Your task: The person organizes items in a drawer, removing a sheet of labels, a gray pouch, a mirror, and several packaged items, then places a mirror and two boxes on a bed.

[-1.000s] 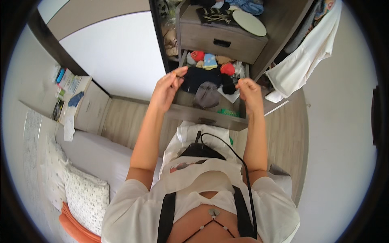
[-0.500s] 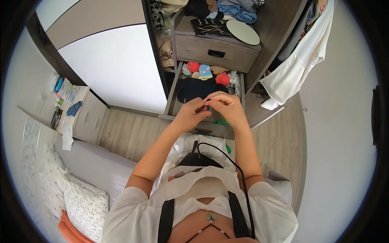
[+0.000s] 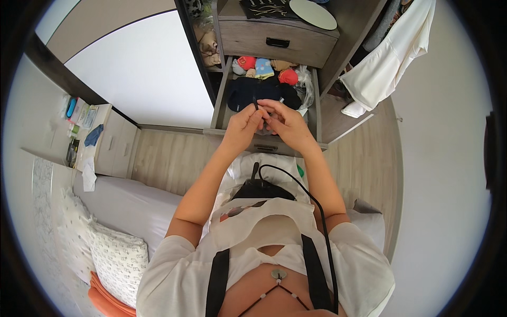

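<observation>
Dark strip point(image 3: 255, 103), thin, small; held above the front of the pulled-out drawer point(image 3: 282, 145), exact kind too small to tell. Grip of the left hand point(image 3: 244, 124): pinched, thumb and fingertips together on the strip. Grip of the right hand point(image 3: 288, 126): fingers curled in, tips against or just beside the left fingertips; whether also on the strip, cannot tell. Visible end of strip pointing away from the body, toward the drawer's back; long axis nearly fore-and-aft, leaning slightly left.

Beyond the hands, inside the drawer: navy garment point(image 3: 243, 92); black bundle point(image 3: 289, 95), to its right; along the back, two red bundles point(image 3: 288, 76), light blue bundle point(image 3: 263, 68), clear plastic bag point(image 3: 305, 79). Above: upper drawer point(image 3: 240, 39), closed; on top, pale oval disc point(image 3: 312, 14). Far right: white garment point(image 3: 388, 63), hanging. Lower left: bed point(image 3: 132, 203), with patterned pillow point(image 3: 119, 253) and orange cloth point(image 3: 108, 298).
</observation>
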Action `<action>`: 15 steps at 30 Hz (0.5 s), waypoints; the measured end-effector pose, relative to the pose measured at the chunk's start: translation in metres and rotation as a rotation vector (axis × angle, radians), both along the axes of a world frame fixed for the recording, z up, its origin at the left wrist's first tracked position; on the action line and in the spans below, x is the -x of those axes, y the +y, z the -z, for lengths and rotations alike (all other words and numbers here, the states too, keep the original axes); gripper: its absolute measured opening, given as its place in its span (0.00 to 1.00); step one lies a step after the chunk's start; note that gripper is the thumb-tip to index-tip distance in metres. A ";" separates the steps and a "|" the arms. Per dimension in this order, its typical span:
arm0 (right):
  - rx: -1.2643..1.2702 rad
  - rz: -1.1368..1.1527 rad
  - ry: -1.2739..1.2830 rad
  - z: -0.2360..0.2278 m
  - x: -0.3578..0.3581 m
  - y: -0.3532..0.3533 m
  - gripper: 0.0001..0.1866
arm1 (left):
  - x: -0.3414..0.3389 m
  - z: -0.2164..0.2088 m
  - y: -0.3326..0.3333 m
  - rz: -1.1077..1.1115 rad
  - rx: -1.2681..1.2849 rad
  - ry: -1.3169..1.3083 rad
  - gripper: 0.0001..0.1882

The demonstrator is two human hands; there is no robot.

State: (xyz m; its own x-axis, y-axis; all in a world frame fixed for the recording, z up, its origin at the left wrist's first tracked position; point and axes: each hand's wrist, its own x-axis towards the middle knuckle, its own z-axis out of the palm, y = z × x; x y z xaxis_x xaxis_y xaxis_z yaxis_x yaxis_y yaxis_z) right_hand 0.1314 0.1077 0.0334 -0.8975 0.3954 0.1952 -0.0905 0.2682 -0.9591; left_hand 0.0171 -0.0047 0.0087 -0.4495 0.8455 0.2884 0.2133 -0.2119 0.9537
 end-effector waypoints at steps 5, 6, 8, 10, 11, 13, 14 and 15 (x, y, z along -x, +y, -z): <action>-0.185 0.205 0.040 0.012 0.003 0.008 0.11 | 0.001 0.001 0.006 -0.165 -0.134 -0.060 0.12; -0.236 0.245 0.060 0.014 0.003 0.010 0.09 | 0.003 0.002 0.007 -0.237 -0.162 -0.107 0.12; -0.266 0.290 -0.022 0.004 0.000 0.000 0.09 | 0.007 0.005 0.009 -0.332 -0.190 -0.168 0.11; -0.336 0.325 -0.043 0.002 0.003 -0.006 0.08 | 0.005 0.006 0.010 -0.316 -0.176 -0.172 0.11; -0.390 0.336 -0.023 0.003 0.005 -0.009 0.08 | 0.003 0.006 0.010 -0.307 -0.169 -0.174 0.11; -0.461 0.360 0.026 0.009 0.009 -0.010 0.08 | -0.001 0.004 0.011 -0.317 -0.125 -0.132 0.11; -0.476 0.372 0.055 0.015 0.011 -0.009 0.09 | -0.002 0.002 0.011 -0.322 -0.103 -0.111 0.11; -0.492 0.384 0.083 0.018 0.013 -0.009 0.09 | -0.003 -0.001 0.009 -0.314 -0.088 -0.095 0.12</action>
